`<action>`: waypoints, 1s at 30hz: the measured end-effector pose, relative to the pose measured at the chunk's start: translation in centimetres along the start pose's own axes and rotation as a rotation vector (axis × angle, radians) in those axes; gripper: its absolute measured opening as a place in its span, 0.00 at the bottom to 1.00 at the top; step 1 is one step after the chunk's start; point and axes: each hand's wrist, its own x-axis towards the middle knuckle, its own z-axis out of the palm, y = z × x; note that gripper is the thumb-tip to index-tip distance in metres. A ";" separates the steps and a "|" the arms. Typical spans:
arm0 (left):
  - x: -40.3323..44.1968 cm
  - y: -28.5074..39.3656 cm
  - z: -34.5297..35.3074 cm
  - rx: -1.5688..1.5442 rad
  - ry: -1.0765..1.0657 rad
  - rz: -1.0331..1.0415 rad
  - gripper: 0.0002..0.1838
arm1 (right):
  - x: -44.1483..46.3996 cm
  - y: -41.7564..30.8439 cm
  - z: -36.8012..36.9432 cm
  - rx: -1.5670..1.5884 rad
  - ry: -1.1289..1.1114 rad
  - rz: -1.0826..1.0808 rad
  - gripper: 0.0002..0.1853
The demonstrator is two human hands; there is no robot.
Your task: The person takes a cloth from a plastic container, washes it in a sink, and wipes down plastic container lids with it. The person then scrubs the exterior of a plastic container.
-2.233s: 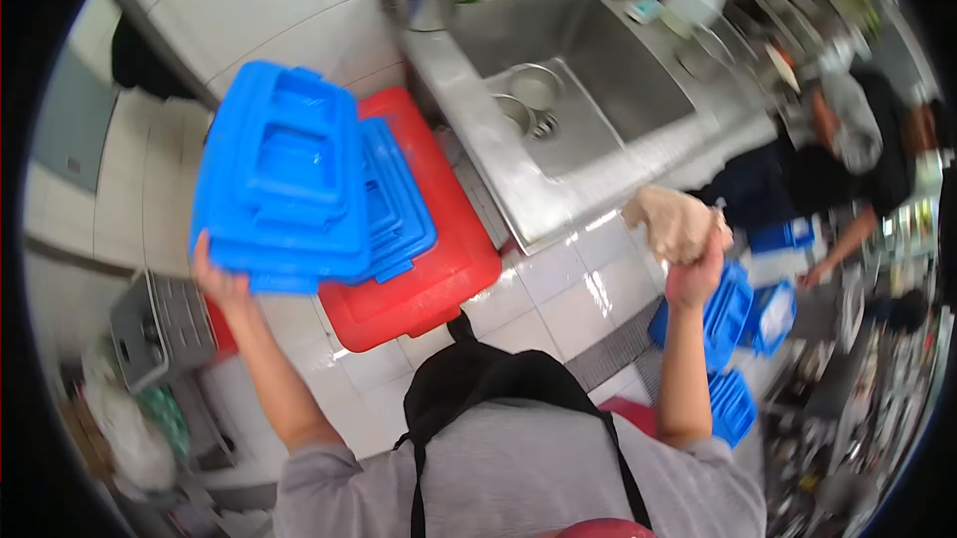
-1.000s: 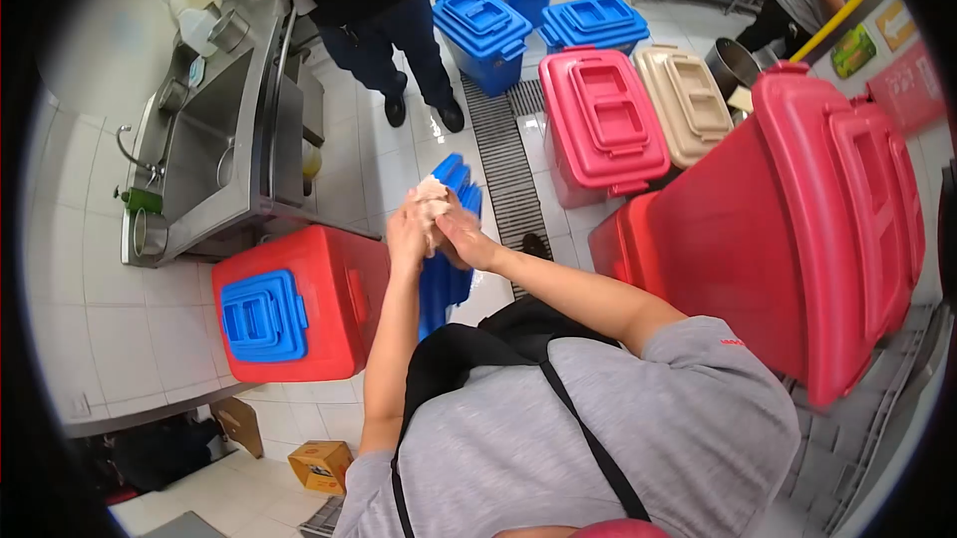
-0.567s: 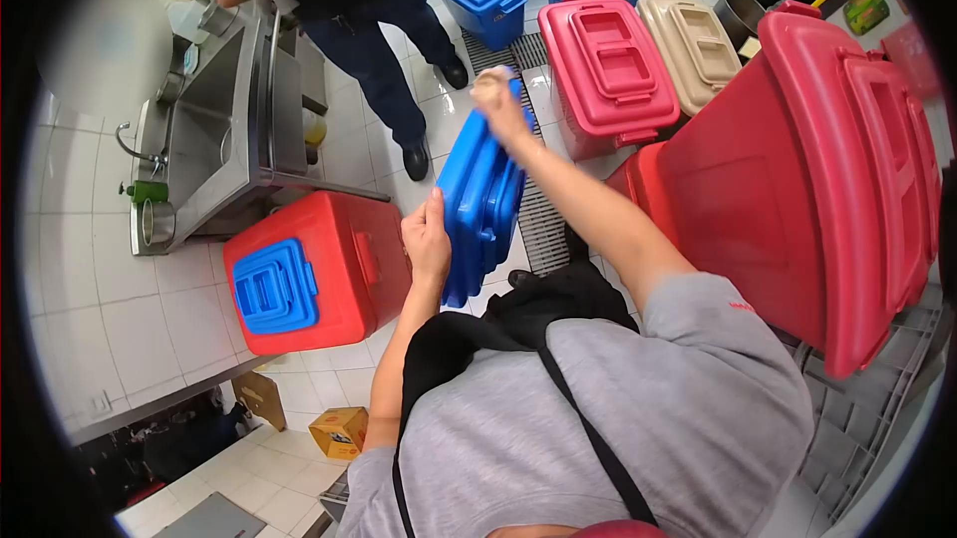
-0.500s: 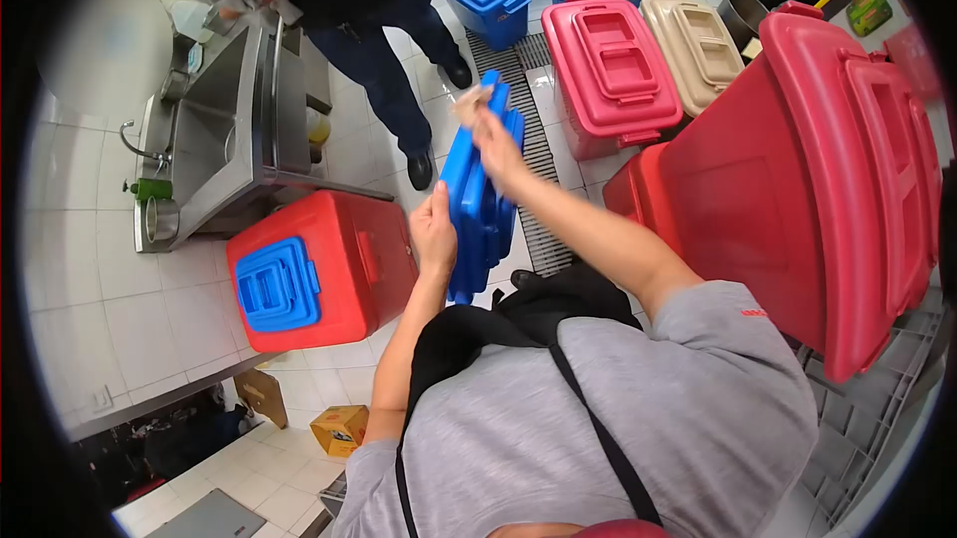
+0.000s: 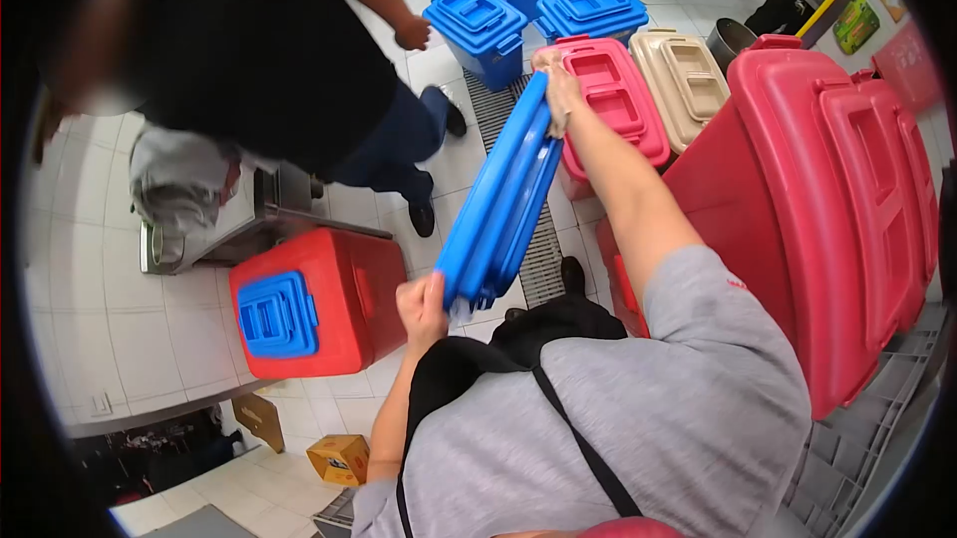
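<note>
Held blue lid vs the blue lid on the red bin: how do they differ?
The held lid is tipped on edge; the resting lid lies on the red bin. Left hand and right hand are at the held lid's ends; neither touches the resting lid. The held lid looks larger than the resting lid. Both are blue.

Bright light glints off floor tiles (image 5: 464, 161), the dark-rimmed edges bow, and the upper left blurs.
</note>
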 end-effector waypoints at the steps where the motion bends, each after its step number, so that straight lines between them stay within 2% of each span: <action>1: -0.7 0.2 -0.6 -0.011 -0.019 0.053 0.21 | 2.7 0.6 -2.8 0.142 -0.131 0.135 0.20; 2: -1.1 0.3 -1.1 -0.023 -0.031 0.106 0.23 | 4.5 0.6 -4.3 0.281 -0.269 0.268 0.21; 3: -1.1 -0.7 -2.1 -0.095 -0.093 0.092 0.20 | 1.9 -3.2 -3.4 0.277 -0.276 0.181 0.20; 5: -2.4 -3.2 -4.2 -0.224 -0.203 0.029 0.18 | 1.8 -4.1 -3.4 0.323 -0.470 0.234 0.17; 7: -1.9 -1.7 -2.0 -0.490 -0.209 -0.331 0.19 | 6.5 -1.1 -5.4 -0.125 -0.376 -0.379 0.18; 9: -1.4 -2.2 -1.0 -0.514 -0.345 -0.510 0.29 | 1.7 -7.3 -1.6 0.232 -0.908 -0.110 0.20; 10: 0.2 -2.6 0.5 -0.373 -0.389 -0.418 0.31 | -2.3 -10.0 0.5 0.111 -0.707 -0.032 0.18; 11: 1.8 -3.1 2.0 -0.231 -0.420 -0.323 0.33 | -1.9 -8.4 2.1 -0.092 -0.693 -0.263 0.18; 12: 3.9 -2.4 5.0 -0.052 -0.345 -0.135 0.29 | -2.7 -8.1 3.2 -0.288 -0.660 -0.490 0.17; 14: 7.7 -0.2 8.9 0.067 -0.123 -0.285 0.20 | -5.3 -8.9 5.5 -0.663 -0.501 -0.939 0.17; 15: 8.6 -0.5 10.4 0.000 -0.018 -0.236 0.18 | -5.2 -8.0 5.9 -0.521 -0.513 -0.727 0.14; 17: 9.6 -1.6 12.3 -0.122 0.195 -0.126 0.19 | -4.9 -8.7 4.7 0.062 -0.382 -0.429 0.14; 18: 9.7 -2.0 12.4 -0.102 0.228 -0.137 0.19 | -4.6 -9.2 3.9 0.360 -0.303 -0.275 0.15; 19: 9.9 -2.3 12.3 -0.082 0.261 -0.147 0.19 | -4.4 -10.0 2.4 0.548 -0.493 -0.194 0.18; 20: 10.0 -2.5 12.2 -0.063 0.292 -0.161 0.19 | -4.9 -9.4 2.3 0.525 -0.550 -0.188 0.20; 21: 10.4 -2.2 11.8 0.012 0.266 -0.266 0.17 | -6.4 -8.0 1.9 0.497 -0.604 -0.182 0.22; 22: 10.5 -2.5 12.0 -0.037 0.281 -0.183 0.17 | -8.2 -7.0 1.4 0.465 -0.656 -0.176 0.24; 24: 11.1 -3.4 12.8 -0.143 0.309 -0.011 0.16 | -12.0 -6.4 3.7 -0.090 -0.456 -0.694 0.25; 25: 11.3 -1.4 13.7 -0.145 0.443 0.286 0.13 | -13.0 -6.4 4.3 -0.360 -0.320 -0.938 0.25; 27: 10.9 -1.4 12.5 -0.182 0.333 0.021 0.12 | -12.6 -7.7 3.0 -0.942 -0.181 -1.399 0.22; 28: 10.8 -1.3 11.6 -0.201 0.282 -0.106 0.12 | -11.0 -7.7 2.8 -0.881 -0.167 -1.299 0.21; 29: 10.5 0.5 11.1 -0.160 0.309 -0.131 0.13 | -8.0 -7.0 2.7 -0.824 -0.161 -1.197 0.19; 30: 9.9 0.1 10.1 -0.266 0.260 -0.119 0.13 | -4.5 -6.1 2.6 -0.768 -0.153 -1.094 0.18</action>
